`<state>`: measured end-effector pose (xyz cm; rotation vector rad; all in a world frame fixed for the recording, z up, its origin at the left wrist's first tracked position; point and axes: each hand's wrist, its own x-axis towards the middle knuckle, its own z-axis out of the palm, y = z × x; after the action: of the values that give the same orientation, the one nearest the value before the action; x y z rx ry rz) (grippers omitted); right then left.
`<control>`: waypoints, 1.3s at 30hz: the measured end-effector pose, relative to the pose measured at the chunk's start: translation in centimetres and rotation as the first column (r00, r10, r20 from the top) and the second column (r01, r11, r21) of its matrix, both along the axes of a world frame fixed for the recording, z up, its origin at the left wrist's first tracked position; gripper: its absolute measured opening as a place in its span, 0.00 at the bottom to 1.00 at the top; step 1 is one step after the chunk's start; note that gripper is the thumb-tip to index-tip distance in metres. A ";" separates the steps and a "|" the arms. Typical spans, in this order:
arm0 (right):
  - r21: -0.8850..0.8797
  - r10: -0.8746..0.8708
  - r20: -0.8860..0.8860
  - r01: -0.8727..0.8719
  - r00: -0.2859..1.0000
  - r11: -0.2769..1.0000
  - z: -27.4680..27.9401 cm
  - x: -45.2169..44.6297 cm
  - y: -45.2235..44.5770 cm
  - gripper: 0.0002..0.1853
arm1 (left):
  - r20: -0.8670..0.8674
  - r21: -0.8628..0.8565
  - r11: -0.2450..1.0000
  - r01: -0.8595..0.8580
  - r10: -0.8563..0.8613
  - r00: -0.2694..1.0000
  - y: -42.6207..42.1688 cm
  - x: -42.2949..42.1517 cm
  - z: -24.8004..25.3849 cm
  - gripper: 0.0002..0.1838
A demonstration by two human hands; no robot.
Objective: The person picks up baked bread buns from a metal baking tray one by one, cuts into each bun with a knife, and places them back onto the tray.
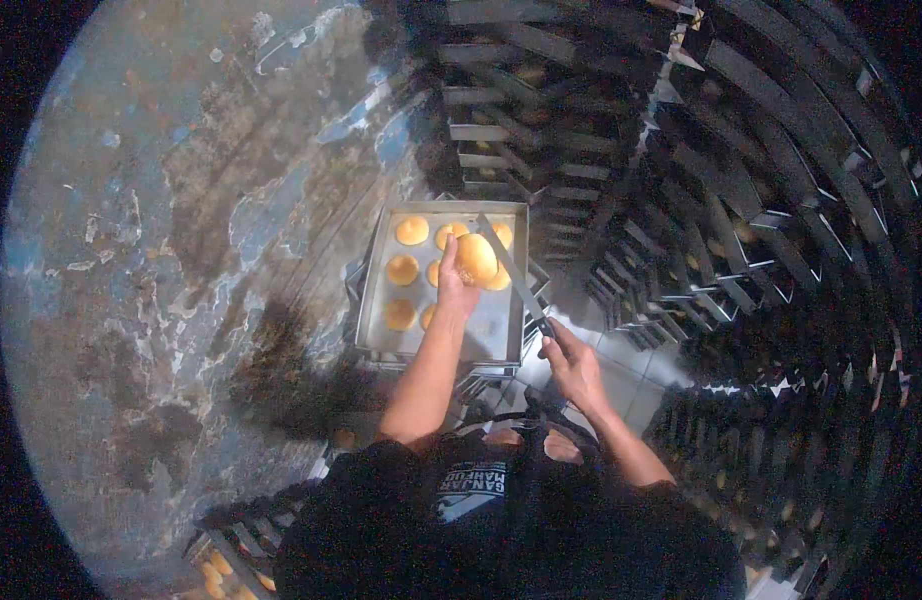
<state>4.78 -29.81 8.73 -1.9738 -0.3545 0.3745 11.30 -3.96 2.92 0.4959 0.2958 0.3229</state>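
My left hand (459,285) holds a round golden bun (476,260) above a metal baking tray (383,341). In my right hand (573,365) is a long knife (516,272), gripped by its dark handle. The blade slants up and to the left, along the right side of the bun; whether it touches or cuts in, I cannot tell. Several more buns sit spaced out on the tray, among them one bun (402,269) in the left column. My left hand and the held bun partly cover those in the middle and right columns.
A worn wall (211,220) with peeling paint rises on the left. Dark racks (771,220) with many shelf rails stand on the right. More trays seem stacked under the top one. Pale floor tiles (621,355) show at right, and a tray of buns (216,570) lies at bottom left.
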 end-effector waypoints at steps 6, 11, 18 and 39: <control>-0.049 0.034 -0.053 -0.037 0.998 0.998 0.9 1.1 -1.5 0.26 | -0.043 -0.030 0.999 -0.025 0.023 0.999 -0.9 0.9 -0.3 0.25; -0.038 0.061 0.001 -0.061 0.998 0.997 0.3 2.6 -1.7 0.27 | -0.019 0.056 0.998 0.016 -0.015 1.000 -1.7 1.3 -1.4 0.24; 0.052 0.122 0.062 -0.125 0.991 0.991 0.7 4.4 -1.6 0.24 | -0.074 -0.013 0.995 -0.099 0.098 0.992 -1.3 1.8 -1.9 0.24; -0.079 0.251 0.094 -0.244 0.963 0.967 2.6 6.3 0.6 0.21 | -0.093 0.275 0.956 0.106 -0.084 0.992 -0.8 -1.9 -0.5 0.15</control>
<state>11.07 -29.23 11.33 -2.0233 -0.6669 0.4491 9.41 -4.74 2.42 0.8009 0.3044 0.2520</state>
